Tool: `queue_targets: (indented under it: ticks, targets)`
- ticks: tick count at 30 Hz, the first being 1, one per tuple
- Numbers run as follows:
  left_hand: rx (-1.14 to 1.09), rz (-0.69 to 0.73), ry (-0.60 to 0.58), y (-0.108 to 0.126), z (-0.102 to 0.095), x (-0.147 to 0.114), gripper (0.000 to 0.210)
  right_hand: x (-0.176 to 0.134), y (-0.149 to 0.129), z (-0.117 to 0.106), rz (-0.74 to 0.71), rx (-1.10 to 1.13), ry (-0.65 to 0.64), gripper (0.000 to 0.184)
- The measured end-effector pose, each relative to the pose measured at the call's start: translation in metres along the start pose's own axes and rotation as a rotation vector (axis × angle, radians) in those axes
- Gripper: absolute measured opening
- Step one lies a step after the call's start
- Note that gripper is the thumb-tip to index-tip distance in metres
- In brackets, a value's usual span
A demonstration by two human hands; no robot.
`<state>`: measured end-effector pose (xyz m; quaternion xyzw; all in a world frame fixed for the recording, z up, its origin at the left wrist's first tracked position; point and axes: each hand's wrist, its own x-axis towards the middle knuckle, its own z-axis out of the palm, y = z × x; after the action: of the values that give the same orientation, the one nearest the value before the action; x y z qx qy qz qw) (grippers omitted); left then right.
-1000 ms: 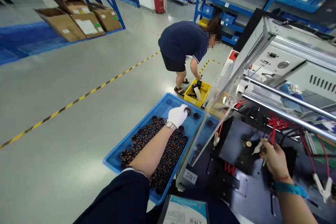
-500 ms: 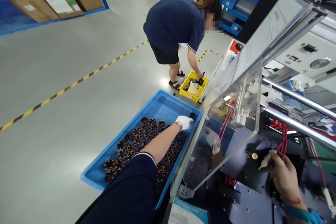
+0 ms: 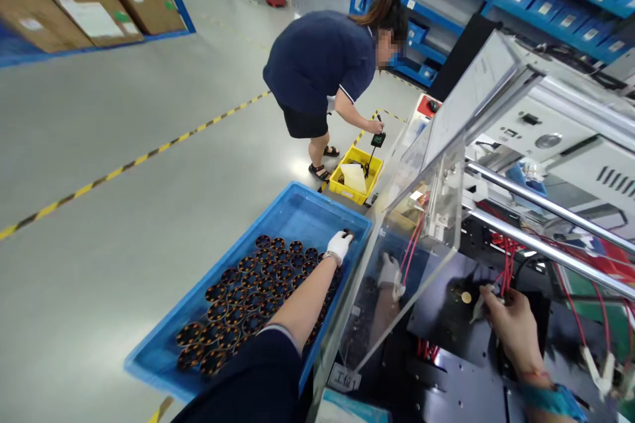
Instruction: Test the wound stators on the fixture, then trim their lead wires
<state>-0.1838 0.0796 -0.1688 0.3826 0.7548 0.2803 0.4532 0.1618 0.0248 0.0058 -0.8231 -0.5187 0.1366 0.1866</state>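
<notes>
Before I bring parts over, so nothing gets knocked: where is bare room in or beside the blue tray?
In the blue tray, bare bottom shows between the ring parts and far rim. Outside, floor lies bare between tray and striped tape. Crowded: the tray's middle, and right side, where the left hand is.

Bright, even indoor light fills the scene. The floor [image 3: 149, 211] carries pale glare at eight o'clock; metal rods [image 3: 546, 201] gleam at three. The clear panel [image 3: 367, 307] mirrors the left hand [image 3: 338, 246] at four. Cardboard boxes [image 3: 89, 16] at ten look blurred.
</notes>
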Motion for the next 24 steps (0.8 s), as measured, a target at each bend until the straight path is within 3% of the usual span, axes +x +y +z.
queue_targets:
  ticks: [2,5,8,10,13,16,20,22,24]
  targets:
    - [-0.133,0.032,0.087,0.005,-0.030,-0.019,0.037,0.000,0.000,0.003,0.032,-0.195,0.013,0.058]
    - [-0.279,0.125,0.224,0.027,-0.088,-0.059,0.046,-0.001,-0.001,0.006,0.055,-0.299,-0.020,0.064]
    - [-0.381,0.331,0.382,0.072,-0.136,-0.127,0.044,-0.003,0.000,0.003,0.026,-0.304,-0.109,0.061]
    - [-0.327,0.526,0.439,0.108,-0.147,-0.185,0.039,-0.003,0.003,-0.003,-0.004,-0.295,-0.149,0.056]
    - [-0.024,0.827,0.324,0.152,-0.119,-0.260,0.031,-0.002,0.010,-0.013,-0.044,-0.221,-0.163,0.044]
    - [0.305,1.018,0.126,0.171,-0.052,-0.286,0.022,-0.001,0.019,-0.020,-0.030,-0.123,-0.145,0.035]
    - [0.582,0.940,-0.087,0.170,0.040,-0.252,0.018,0.000,0.024,-0.021,-0.020,0.029,-0.125,0.028]
    - [0.644,0.906,-0.161,0.172,0.066,-0.229,0.017,0.000,0.025,-0.020,-0.019,0.117,-0.116,0.025]
    - [0.662,0.924,-0.215,0.176,0.078,-0.214,0.017,0.000,0.024,-0.020,-0.010,0.201,-0.111,0.021]
